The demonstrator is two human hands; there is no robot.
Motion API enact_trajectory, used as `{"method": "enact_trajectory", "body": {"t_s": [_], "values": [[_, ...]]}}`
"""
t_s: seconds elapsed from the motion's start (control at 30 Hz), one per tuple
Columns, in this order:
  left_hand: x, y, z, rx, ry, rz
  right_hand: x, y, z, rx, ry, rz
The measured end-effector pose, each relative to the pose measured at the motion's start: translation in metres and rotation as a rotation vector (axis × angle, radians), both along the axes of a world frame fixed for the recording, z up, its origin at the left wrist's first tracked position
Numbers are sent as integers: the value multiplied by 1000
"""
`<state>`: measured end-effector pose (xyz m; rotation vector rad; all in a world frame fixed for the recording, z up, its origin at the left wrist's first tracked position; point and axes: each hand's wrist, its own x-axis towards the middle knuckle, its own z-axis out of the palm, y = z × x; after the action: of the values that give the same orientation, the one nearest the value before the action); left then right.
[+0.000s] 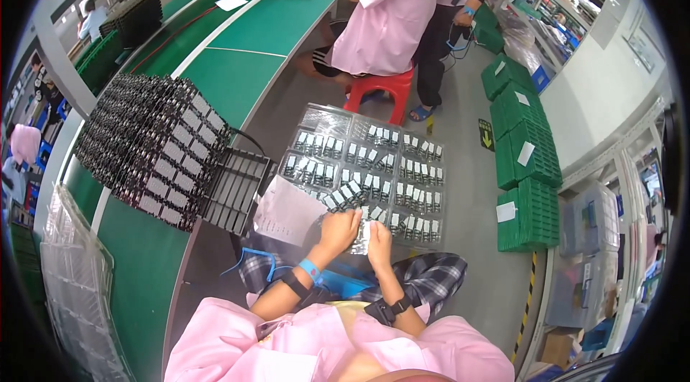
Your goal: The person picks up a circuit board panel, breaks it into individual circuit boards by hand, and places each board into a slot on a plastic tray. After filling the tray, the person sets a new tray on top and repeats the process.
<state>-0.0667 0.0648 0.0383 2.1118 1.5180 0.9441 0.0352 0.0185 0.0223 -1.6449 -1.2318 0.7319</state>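
Note:
A clear plastic tray with rows of small grey and white parts rests across my lap. My left hand and my right hand meet at the tray's near edge. Both pinch a small bunch of the grey parts between them. A blue band sits on my left wrist and dark straps wrap both forearms. A white printed sheet lies on the tray's left corner beside my left hand.
A tall stack of filled black trays stands on the green bench to my left, with an empty black tray leaning off it. Clear trays lie at lower left. A seated person in pink on a red stool is ahead. Green crates line the right.

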Motion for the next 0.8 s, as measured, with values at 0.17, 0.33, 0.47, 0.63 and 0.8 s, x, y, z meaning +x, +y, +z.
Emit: {"method": "enact_trajectory", "body": {"t_s": [0.17, 0.33, 0.47, 0.63, 0.8], "values": [[-2, -12, 7, -22, 185, -97, 5, -1, 17, -24, -286, 20], [6, -19, 7, 356, 141, -97, 3, 6, 22, 11, -342, 42], [10, -19, 6, 308, 152, -98, 0, 9, 14, 88, -367, -104], [8, -19, 3, 118, 65, -130, 3, 12, -4, 83, -254, -81], [5, -12, -2, -48, 28, -132, 1, 18, -14, 2, -84, -56]]}}
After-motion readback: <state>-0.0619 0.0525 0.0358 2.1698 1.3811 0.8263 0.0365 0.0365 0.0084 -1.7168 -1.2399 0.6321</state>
